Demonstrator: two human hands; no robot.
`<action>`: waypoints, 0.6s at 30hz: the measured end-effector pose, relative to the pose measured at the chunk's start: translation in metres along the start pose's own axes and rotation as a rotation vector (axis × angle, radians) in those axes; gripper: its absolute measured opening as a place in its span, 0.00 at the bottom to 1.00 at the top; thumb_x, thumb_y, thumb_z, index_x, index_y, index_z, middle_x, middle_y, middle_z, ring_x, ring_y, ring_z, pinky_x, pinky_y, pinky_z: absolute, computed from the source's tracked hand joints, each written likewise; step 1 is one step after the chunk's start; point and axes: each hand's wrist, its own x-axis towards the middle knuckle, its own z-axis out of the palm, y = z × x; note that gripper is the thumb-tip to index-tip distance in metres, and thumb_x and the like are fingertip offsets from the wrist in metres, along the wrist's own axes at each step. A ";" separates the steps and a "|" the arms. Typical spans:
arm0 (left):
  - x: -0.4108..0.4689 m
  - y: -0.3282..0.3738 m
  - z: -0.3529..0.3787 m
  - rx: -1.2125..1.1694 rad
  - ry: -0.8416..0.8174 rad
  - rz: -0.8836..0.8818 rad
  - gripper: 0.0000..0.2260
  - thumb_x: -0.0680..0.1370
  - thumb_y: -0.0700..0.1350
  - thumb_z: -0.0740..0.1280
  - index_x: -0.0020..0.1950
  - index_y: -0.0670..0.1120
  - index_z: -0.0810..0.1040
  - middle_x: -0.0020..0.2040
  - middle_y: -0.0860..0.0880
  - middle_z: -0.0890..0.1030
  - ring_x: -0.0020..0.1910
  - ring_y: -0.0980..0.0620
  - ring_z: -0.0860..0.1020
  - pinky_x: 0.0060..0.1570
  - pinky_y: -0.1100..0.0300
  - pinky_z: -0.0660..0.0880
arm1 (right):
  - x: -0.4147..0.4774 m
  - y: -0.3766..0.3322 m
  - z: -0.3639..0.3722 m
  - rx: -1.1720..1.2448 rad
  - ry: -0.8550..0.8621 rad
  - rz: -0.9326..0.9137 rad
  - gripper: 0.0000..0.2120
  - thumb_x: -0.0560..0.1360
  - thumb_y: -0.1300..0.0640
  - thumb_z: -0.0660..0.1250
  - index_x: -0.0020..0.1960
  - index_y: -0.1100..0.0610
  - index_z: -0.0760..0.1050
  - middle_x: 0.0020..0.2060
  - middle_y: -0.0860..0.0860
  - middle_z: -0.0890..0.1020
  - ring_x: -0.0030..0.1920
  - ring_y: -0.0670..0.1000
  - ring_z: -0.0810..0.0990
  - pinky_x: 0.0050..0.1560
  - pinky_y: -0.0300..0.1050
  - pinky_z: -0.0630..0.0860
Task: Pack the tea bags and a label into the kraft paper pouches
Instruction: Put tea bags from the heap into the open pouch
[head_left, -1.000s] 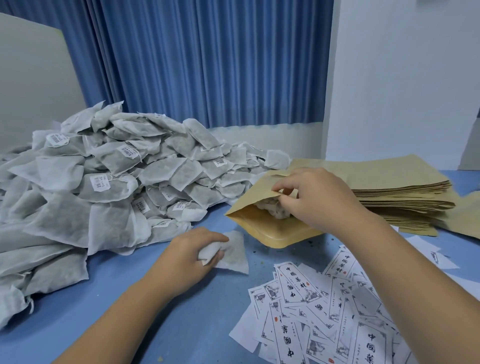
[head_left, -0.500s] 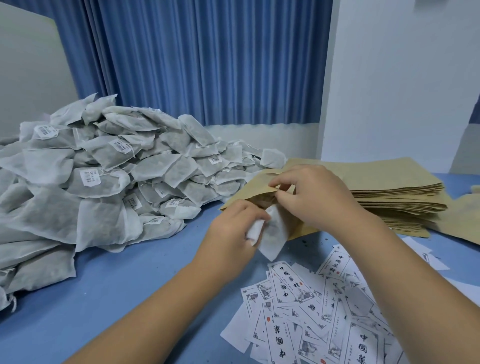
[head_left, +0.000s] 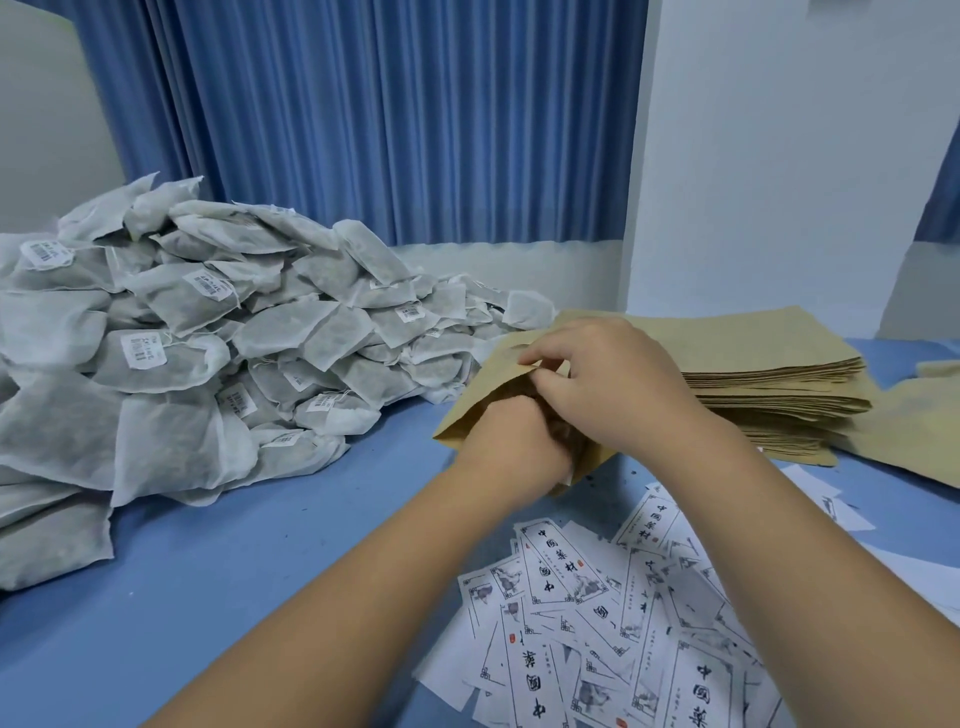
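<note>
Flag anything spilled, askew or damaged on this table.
Small dark crumbs lie scattered on the blue table just beneath the open pouch, possibly spilled tea. The labels lie in a loose, crooked heap, not a stack. Nothing looks torn.

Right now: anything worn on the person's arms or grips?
Nothing visible. Left grip and right grip are bare hands: no gloves, no rings showing. Left forearm and right forearm are bare to the frame edge: no sleeves, watch or bands.

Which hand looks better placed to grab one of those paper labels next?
Probably the left hand: it only needs to leave the pouch, and the labels lie just below it. The right hand pinches the pouch mouth open.
</note>
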 end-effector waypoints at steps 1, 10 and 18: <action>-0.002 0.001 -0.004 -0.199 -0.061 -0.028 0.08 0.72 0.43 0.63 0.34 0.45 0.77 0.28 0.52 0.75 0.34 0.47 0.78 0.32 0.60 0.70 | 0.000 0.001 -0.001 0.001 0.011 0.003 0.11 0.73 0.54 0.64 0.50 0.43 0.82 0.47 0.42 0.82 0.50 0.49 0.77 0.44 0.44 0.73; 0.012 -0.004 0.009 0.086 0.129 0.123 0.04 0.77 0.42 0.64 0.45 0.44 0.77 0.40 0.48 0.79 0.45 0.45 0.79 0.34 0.67 0.66 | 0.000 -0.004 -0.008 -0.115 0.033 -0.008 0.11 0.74 0.57 0.61 0.49 0.51 0.81 0.44 0.48 0.80 0.48 0.54 0.77 0.44 0.48 0.76; 0.041 -0.009 0.012 0.474 0.134 0.112 0.18 0.79 0.46 0.61 0.70 0.47 0.70 0.69 0.46 0.72 0.68 0.46 0.70 0.68 0.52 0.67 | -0.001 -0.020 -0.018 -0.233 0.084 -0.082 0.13 0.76 0.56 0.58 0.48 0.50 0.81 0.42 0.49 0.77 0.45 0.55 0.76 0.39 0.45 0.72</action>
